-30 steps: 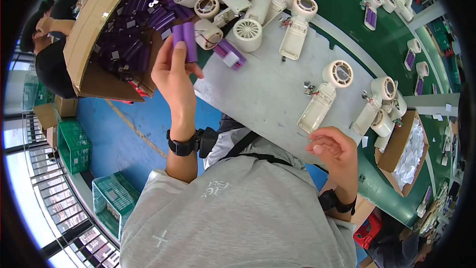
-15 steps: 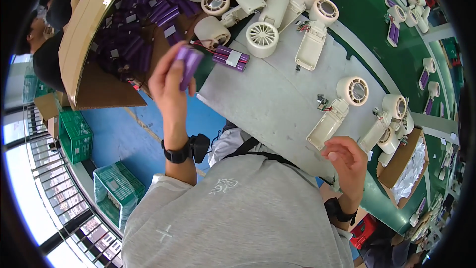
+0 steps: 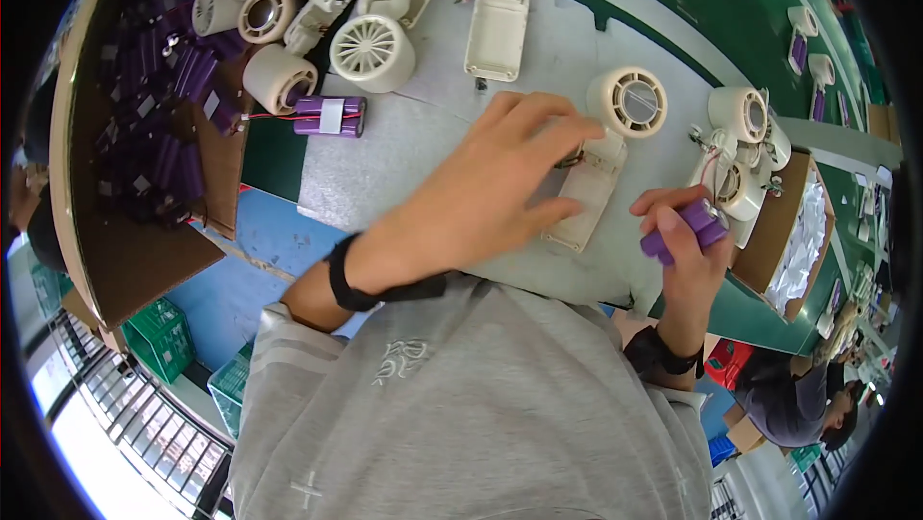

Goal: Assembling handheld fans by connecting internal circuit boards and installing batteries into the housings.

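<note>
My right hand [image 3: 688,265] is closed around a purple battery pack [image 3: 700,230], its thumb lying across the cells. My left hand [image 3: 490,179] reaches over the table with fingers and thumb apart, nothing seen in it. Beneath its fingers lies a cream handheld fan housing [image 3: 588,195] with an open, hollow handle and a round fan head [image 3: 627,102]. A small circuit board by the housing is partly covered by my fingers; whether they touch it I cannot tell. To the left, another purple battery pack [image 3: 329,117] with a white label and red wire rests on the grey table [image 3: 423,126].
A cardboard box [image 3: 168,275] heaped with purple battery packs [image 3: 154,87] stands at left. Several fan housings [image 3: 373,54] crowd the far table edge. At right are more fan parts [image 3: 738,116] and a carton of silvery sheets [image 3: 800,241]. Beyond runs a green conveyor belt [image 3: 663,1].
The battery pack has passed from my left hand to my right. My left hand has moved right, from near the box to over the fan housing; the view has shifted right.
</note>
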Tool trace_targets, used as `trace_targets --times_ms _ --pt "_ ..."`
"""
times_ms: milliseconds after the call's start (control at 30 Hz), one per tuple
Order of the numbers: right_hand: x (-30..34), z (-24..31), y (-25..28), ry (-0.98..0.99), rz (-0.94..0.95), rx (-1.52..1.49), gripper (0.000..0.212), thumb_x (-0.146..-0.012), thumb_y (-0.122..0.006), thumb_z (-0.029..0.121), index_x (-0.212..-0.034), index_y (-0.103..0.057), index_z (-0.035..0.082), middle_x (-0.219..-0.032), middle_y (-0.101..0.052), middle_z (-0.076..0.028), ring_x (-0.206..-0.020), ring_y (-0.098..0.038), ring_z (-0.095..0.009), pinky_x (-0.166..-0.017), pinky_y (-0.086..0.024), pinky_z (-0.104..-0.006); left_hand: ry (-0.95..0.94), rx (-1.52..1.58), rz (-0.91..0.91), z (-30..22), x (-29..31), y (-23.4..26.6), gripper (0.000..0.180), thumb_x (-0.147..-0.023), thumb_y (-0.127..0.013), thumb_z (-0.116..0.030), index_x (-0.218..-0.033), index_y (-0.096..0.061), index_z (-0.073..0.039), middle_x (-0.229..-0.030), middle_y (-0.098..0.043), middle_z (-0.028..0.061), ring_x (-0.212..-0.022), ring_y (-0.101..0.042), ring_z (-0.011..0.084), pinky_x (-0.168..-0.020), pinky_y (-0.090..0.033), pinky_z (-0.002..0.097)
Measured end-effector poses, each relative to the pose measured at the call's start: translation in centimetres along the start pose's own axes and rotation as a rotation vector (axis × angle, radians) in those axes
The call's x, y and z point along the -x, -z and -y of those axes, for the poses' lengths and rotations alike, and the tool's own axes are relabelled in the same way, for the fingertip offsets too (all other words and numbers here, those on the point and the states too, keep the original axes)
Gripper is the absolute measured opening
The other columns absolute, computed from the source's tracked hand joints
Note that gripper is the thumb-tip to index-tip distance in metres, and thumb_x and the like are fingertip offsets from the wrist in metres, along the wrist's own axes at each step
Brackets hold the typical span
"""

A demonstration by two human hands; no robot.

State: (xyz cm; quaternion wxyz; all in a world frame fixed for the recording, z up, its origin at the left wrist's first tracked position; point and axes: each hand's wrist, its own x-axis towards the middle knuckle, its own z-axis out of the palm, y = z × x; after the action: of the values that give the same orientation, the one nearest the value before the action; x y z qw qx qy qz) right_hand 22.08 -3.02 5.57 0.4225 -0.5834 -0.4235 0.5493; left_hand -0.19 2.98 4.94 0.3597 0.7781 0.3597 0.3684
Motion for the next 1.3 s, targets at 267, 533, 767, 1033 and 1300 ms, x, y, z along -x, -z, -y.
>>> trace_targets --times_ms 267,533,767,1033,1300 --pt "-2.7 -0.4 -2.9 0.286 -0.057 0.777 0.025 -0.075 -0.071 0.003 -0.091 -0.053 0.000 -0.087 -0.055 -0.010 -0.074 -0.056 -0.024 -0.067 -0.045 -0.0311 0.260 0.150 0.387 3.0 -3.0 -1.3 0.040 -0.069 -0.079 -0.004 -0.102 -0.057 -0.008 -0.096 -0.059 0.0086 -0.089 -0.058 0.0264 -0.079 -0.049 0.0367" --pt "-4.4 0.6 -2.7 0.550 -0.064 0.798 0.024 -0.069 -0.073 -0.004 -0.082 -0.053 0.000 -0.090 -0.060 -0.011 -0.073 -0.055 -0.028 -0.063 -0.046 -0.0336 -0.061 0.132 0.248 5.1 -3.7 -1.6 0.021 -0.073 -0.073 -0.003 -0.088 -0.059 -0.004 -0.082 -0.059 0.0097 -0.086 -0.057 0.0293 -0.073 -0.047 0.0392" --pt "-5.1 -0.5 -3.2 0.651 -0.009 0.753 0.023 -0.067 -0.073 -0.007 -0.075 -0.053 0.002 -0.086 -0.064 -0.010 -0.072 -0.058 -0.026 -0.061 -0.047 -0.0328 -0.108 0.172 0.261 5.4 -3.5 -0.9 0.023 -0.070 -0.070 -0.001 -0.091 -0.063 -0.005 -0.087 -0.062 0.0100 -0.089 -0.058 0.0312 -0.075 -0.049 0.0401" --pt "-5.1 0.3 -2.7 0.568 0.055 0.736 0.021 -0.067 -0.074 -0.005 -0.075 -0.055 0.002 -0.081 -0.063 -0.011 -0.069 -0.057 -0.028 -0.060 -0.046 -0.0348 0.015 0.193 0.280 4.3 -3.3 -0.5 0.021 -0.073 -0.068 -0.001 -0.093 -0.065 -0.005 -0.088 -0.064 0.0116 -0.083 -0.061 0.0297 -0.074 -0.051 0.0386" --pt "-4.8 0.7 -3.2 0.588 0.082 0.824 0.022 -0.065 -0.072 -0.005 -0.078 -0.056 0.001 -0.077 -0.060 -0.013 -0.069 -0.058 -0.031 -0.060 -0.046 -0.0375 0.091 0.272 0.354 4.5 -3.2 -0.1 0.025 -0.074 -0.067 0.002 -0.097 -0.066 -0.006 -0.090 -0.064 0.0110 -0.076 -0.061 0.0293 -0.067 -0.051 0.0372"
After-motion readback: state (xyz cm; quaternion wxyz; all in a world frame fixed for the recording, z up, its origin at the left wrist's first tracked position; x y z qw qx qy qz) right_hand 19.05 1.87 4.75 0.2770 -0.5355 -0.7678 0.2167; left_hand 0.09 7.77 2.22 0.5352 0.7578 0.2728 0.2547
